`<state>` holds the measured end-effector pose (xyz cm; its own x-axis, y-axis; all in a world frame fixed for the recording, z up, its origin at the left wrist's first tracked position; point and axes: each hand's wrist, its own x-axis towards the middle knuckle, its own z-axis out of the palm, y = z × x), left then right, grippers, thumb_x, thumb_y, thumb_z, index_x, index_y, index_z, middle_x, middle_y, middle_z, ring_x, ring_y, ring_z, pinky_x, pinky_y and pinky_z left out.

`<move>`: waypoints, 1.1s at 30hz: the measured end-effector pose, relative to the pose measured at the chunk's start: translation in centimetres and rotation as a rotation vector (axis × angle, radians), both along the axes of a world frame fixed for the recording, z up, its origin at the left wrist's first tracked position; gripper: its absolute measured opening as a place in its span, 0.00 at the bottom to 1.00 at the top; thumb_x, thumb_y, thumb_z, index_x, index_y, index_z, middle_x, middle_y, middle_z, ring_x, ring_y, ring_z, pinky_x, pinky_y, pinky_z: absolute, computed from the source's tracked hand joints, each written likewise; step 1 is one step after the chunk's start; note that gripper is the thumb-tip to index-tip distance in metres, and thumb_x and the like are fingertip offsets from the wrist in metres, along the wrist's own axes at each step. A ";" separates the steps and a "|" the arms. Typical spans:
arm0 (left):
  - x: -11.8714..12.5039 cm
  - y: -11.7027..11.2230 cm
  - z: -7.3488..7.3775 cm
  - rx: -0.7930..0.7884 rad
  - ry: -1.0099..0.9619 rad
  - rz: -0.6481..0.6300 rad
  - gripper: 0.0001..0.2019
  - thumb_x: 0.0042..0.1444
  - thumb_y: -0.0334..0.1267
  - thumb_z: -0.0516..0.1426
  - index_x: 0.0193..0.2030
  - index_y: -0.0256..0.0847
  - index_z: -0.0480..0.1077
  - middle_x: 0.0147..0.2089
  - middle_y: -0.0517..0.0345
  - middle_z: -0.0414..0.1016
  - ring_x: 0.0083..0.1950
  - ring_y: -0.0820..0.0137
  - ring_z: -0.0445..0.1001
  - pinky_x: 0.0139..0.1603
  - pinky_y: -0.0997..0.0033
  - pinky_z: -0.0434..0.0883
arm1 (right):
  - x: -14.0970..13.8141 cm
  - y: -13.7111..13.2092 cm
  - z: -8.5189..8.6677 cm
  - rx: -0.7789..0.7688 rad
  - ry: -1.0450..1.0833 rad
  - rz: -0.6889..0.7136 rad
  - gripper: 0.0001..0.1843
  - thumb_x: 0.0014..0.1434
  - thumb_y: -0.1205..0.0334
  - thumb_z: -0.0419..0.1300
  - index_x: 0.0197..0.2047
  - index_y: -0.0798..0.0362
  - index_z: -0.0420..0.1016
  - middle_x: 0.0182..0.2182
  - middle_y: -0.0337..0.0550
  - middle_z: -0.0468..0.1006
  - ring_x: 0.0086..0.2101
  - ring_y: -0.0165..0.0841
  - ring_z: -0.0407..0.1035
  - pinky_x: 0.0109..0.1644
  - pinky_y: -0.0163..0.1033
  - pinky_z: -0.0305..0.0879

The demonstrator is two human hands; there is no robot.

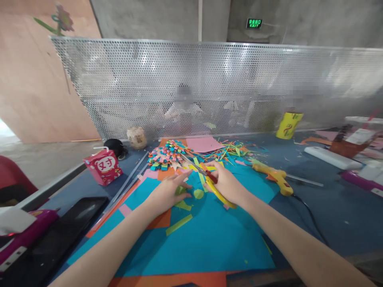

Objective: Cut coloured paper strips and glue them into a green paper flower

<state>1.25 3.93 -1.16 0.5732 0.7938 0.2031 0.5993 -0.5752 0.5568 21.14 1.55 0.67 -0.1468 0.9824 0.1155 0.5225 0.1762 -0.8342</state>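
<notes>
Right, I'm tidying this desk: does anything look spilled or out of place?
Thin paper strips lie in a loose tangle near the far edge of the blue sheet, looking messy beside the flat pink sheet.

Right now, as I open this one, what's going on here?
A person's right hand holds yellow-handled scissors, blades pointing toward a pile of fringed coloured paper. The left hand is low over a blue paper sheet, beside yellow-green paper scraps; whether it grips anything is hard to tell. A yellow glue gun lies to the right.
</notes>
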 end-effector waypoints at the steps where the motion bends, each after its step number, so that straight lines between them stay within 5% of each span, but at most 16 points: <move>1: 0.2 0.2 -0.3 -0.005 -0.022 0.011 0.30 0.47 0.41 0.56 0.59 0.42 0.54 0.40 0.56 0.77 0.47 0.65 0.71 0.50 0.66 0.61 | 0.0 -0.1 0.1 0.001 -0.004 -0.003 0.26 0.47 0.70 0.58 0.51 0.55 0.56 0.27 0.38 0.73 0.25 0.28 0.66 0.29 0.33 0.60; 7: 1.0 0.7 -0.8 -0.006 -0.053 0.255 0.31 0.45 0.41 0.58 0.57 0.37 0.55 0.30 0.57 0.79 0.47 0.64 0.71 0.51 0.62 0.59 | -0.1 -0.3 0.2 0.015 0.012 0.034 0.26 0.48 0.71 0.56 0.51 0.55 0.56 0.25 0.37 0.72 0.24 0.28 0.65 0.29 0.33 0.59; 12: 1.7 0.7 -0.9 0.101 -0.032 0.284 0.21 0.44 0.39 0.59 0.47 0.41 0.63 0.29 0.58 0.79 0.44 0.62 0.72 0.52 0.58 0.56 | 0.0 -0.1 -0.2 0.050 0.000 0.035 0.26 0.47 0.70 0.57 0.51 0.55 0.56 0.28 0.39 0.73 0.26 0.29 0.66 0.31 0.34 0.60; 18: 0.9 0.9 0.8 0.025 -0.187 0.364 0.18 0.46 0.42 0.57 0.44 0.40 0.64 0.30 0.57 0.78 0.35 0.65 0.74 0.36 0.68 0.66 | 0.1 0.3 -0.6 0.076 -0.033 0.023 0.28 0.46 0.70 0.59 0.51 0.55 0.57 0.32 0.43 0.74 0.30 0.31 0.69 0.33 0.34 0.62; 21: -0.6 0.1 2.3 0.053 -0.073 0.273 0.18 0.49 0.44 0.54 0.47 0.42 0.64 0.35 0.57 0.77 0.43 0.64 0.73 0.43 0.67 0.65 | 0.1 0.3 -0.7 0.078 -0.041 0.029 0.28 0.47 0.68 0.59 0.52 0.54 0.56 0.32 0.43 0.75 0.29 0.31 0.69 0.32 0.34 0.62; 24: -2.4 -1.5 2.4 0.002 0.104 0.086 0.28 0.49 0.45 0.54 0.58 0.46 0.52 0.40 0.60 0.76 0.47 0.64 0.70 0.48 0.64 0.63 | 0.2 0.3 -0.7 0.051 -0.093 0.051 0.30 0.46 0.67 0.59 0.53 0.54 0.56 0.32 0.43 0.75 0.28 0.31 0.69 0.30 0.34 0.61; 29: -4.6 -3.9 0.9 0.069 0.169 0.131 0.25 0.48 0.48 0.55 0.53 0.45 0.58 0.50 0.55 0.71 0.53 0.59 0.64 0.53 0.58 0.58 | 0.3 0.0 -1.0 -0.008 -0.152 0.198 0.31 0.46 0.65 0.59 0.55 0.53 0.56 0.35 0.46 0.76 0.33 0.35 0.70 0.33 0.35 0.62; 33: -4.0 -4.6 0.6 -0.127 -0.138 0.246 0.29 0.49 0.48 0.54 0.56 0.44 0.51 0.44 0.53 0.74 0.43 0.63 0.71 0.46 0.59 0.65 | -0.8 -0.6 -1.0 0.014 -0.034 0.306 0.35 0.46 0.66 0.59 0.57 0.50 0.53 0.35 0.43 0.76 0.33 0.33 0.70 0.33 0.34 0.63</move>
